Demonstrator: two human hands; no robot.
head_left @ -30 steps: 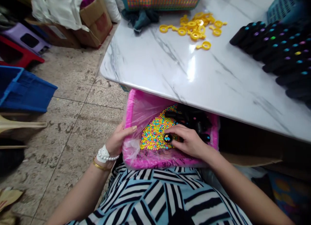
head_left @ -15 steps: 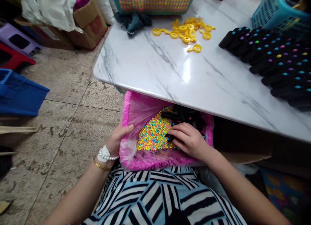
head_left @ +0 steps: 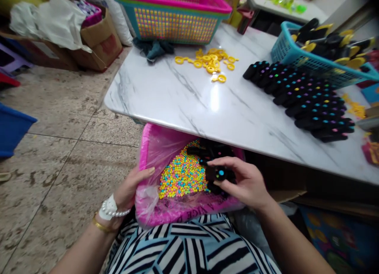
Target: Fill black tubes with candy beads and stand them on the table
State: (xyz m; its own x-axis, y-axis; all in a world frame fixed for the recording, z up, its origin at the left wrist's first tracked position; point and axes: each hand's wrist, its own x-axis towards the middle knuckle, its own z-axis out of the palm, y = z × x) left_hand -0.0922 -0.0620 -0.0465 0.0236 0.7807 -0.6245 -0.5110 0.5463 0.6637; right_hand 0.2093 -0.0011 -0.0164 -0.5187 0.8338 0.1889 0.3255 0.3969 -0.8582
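A pink basket lined with clear plastic rests at my lap, partly under the table edge. Small multicoloured beads fill its left part, and black pieces lie in the right part. My left hand grips the basket's left rim, thumb over the top. Above the beads, my right hand pinches a short black tube with a blue dot on its side. Its fingers and the table hide part of the basket's contents.
On the marbled table lie yellow ring pieces, a dark cloth and rows of black tubes with coloured dots. A teal basket of black and yellow pieces stands behind them. A pink-and-teal basket sits at the back.
My right hand has lifted and turned the black tube, so its blue dot shows. The left hand stays on the basket rim. The view has tilted up and shifted right.
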